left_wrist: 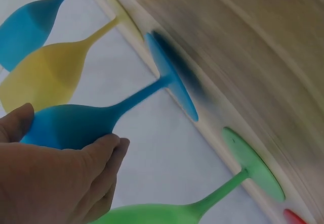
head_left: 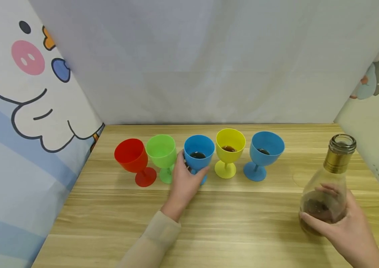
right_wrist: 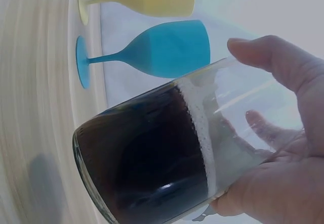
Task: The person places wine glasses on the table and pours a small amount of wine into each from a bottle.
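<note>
My left hand (head_left: 187,178) grips the bowl of the middle blue goblet (head_left: 198,145), thumb on one side and fingers on the other. Dark liquid lies in that goblet; whether its foot touches the table I cannot tell. My right hand (head_left: 350,223) holds a clear glass bottle (head_left: 338,178) with a gold neck band around its lower body. In the right wrist view, dark foamy liquid fills the lower part of the bottle (right_wrist: 147,153), which is tilted. A green goblet (head_left: 161,150) stands just left of my left hand, a yellow goblet (head_left: 230,149) just right of the held one.
A red goblet (head_left: 131,156) stands at the left end of the row, another blue goblet (head_left: 266,149) at the right end. The yellow and right blue goblets hold some dark liquid. Pale walls (head_left: 209,67) rise behind and beside the wooden table (head_left: 229,230).
</note>
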### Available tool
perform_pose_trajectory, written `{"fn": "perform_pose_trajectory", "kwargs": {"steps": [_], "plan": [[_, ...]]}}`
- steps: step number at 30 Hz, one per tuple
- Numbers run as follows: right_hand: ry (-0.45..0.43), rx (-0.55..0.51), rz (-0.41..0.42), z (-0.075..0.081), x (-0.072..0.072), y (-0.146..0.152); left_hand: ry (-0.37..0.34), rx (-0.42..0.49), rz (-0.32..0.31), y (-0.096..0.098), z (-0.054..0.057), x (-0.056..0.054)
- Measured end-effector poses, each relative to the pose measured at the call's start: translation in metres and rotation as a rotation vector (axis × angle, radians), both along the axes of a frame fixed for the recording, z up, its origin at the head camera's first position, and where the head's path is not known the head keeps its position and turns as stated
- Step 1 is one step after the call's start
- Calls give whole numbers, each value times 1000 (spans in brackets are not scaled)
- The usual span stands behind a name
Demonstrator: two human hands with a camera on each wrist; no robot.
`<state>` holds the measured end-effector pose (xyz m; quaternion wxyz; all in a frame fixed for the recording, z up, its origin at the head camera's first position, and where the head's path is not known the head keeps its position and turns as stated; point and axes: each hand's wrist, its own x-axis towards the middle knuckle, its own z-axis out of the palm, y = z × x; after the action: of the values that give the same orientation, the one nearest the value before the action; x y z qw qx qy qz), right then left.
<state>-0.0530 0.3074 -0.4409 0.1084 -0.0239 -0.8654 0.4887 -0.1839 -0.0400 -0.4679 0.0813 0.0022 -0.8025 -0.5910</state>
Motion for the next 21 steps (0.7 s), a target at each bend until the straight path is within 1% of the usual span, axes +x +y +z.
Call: {"fn": "perform_pose_trajectory", "kwargs": {"steps": [3,8,10,17,21], "plan": [[-11,10,-7,-1,-1,2,1,-2,16,3,-1,-4],[-46,79,-45,-3,-2,1,0,15,32,6,-2,-9],[-59,85,-49,-3,-3,1,6,21,36,6,-1,-10],[-74,76,-32,-3,-3,1,22,11,42,7,-2,-14],[-79,46,-18,-3,-3,-1,10,15,28,7,-4,-16]]}}
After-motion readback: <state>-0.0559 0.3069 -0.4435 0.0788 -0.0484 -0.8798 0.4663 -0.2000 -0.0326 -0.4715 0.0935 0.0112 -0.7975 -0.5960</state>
